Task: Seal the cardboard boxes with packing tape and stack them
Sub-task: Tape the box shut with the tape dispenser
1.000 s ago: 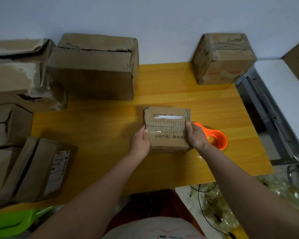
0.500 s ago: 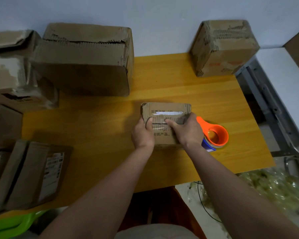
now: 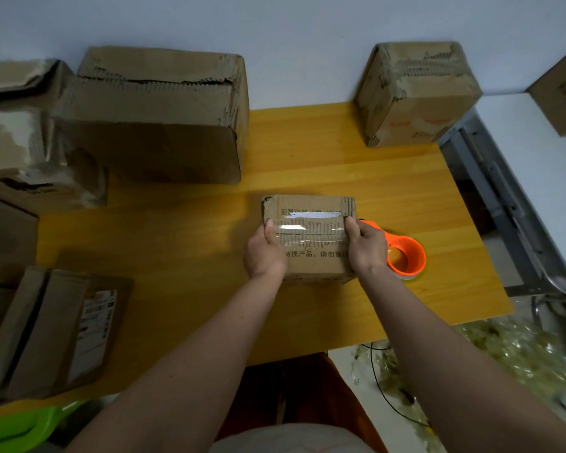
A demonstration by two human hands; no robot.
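A small cardboard box point(image 3: 309, 238) sits on the yellow wooden worktop point(image 3: 307, 165), a little right of its middle and near the front edge, with a strip of clear tape point(image 3: 311, 231) running across the seam on its top and dark printed characters below it. The left hand point(image 3: 264, 255) clasps the box's left side, its thumb lying over the top edge onto the end of the tape; the right hand point(image 3: 366, 246) clasps the right side in the same way, thumb on the tape's other end, so each grip holds the box between them. Just beside the right hand, partly hidden behind it, an orange tape dispenser point(image 3: 404, 256) lies on the worktop. Farther back, a large worn box point(image 3: 157, 116) stands against the wall to the left, and a medium box point(image 3: 415, 93) stands at the back right corner. More crumpled boxes point(image 3: 23, 135) are piled along the left edge, with flattened cartons point(image 3: 53, 328) bearing a white label at the front left.
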